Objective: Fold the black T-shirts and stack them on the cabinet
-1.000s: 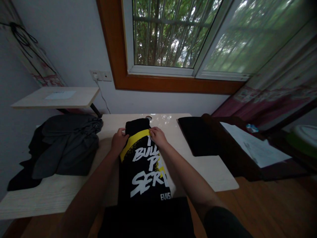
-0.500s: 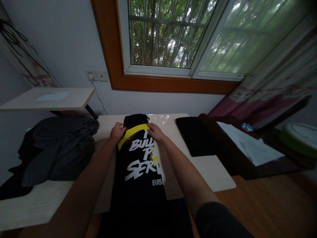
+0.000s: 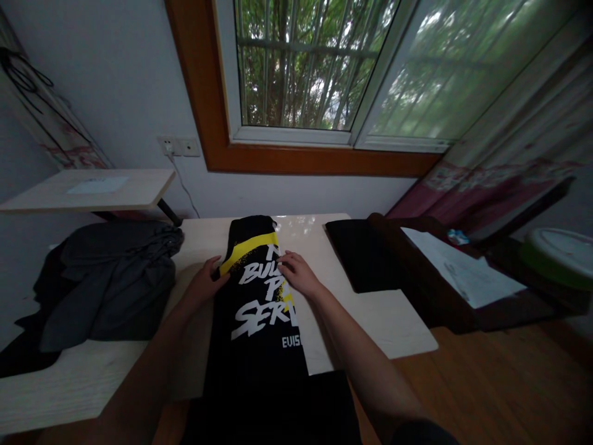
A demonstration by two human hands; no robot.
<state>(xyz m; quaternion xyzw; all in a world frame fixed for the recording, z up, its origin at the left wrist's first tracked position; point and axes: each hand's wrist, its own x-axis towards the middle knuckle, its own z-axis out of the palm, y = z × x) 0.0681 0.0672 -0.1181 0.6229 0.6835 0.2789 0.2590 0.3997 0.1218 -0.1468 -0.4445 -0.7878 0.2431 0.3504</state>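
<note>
A black T-shirt point(image 3: 254, 352) with white lettering and a yellow stripe lies folded in a long strip, running from the far part of the table toward my body. My left hand point(image 3: 206, 283) rests at its left edge near the yellow stripe, thumb and fingers apart. On the opposite edge, my right hand point(image 3: 299, 272) lies beside the lettering with its fingers loosely spread and their tips on the cloth. Neither hand grips the fabric. The near end of the shirt blends into dark cloth at the bottom of the view.
A heap of dark grey clothing point(image 3: 115, 278) lies to the left, below a raised shelf point(image 3: 152, 185) on the pale table point(image 3: 389, 321). At right are a flat black item point(image 3: 356, 253) and paper sheets point(image 3: 458, 266) on a dark surface. A window point(image 3: 306, 74) is ahead.
Both hands have let go of the shirt's upper edges and slid nearer to me along its sides. The fingers have loosened. The shirt lies much as before.
</note>
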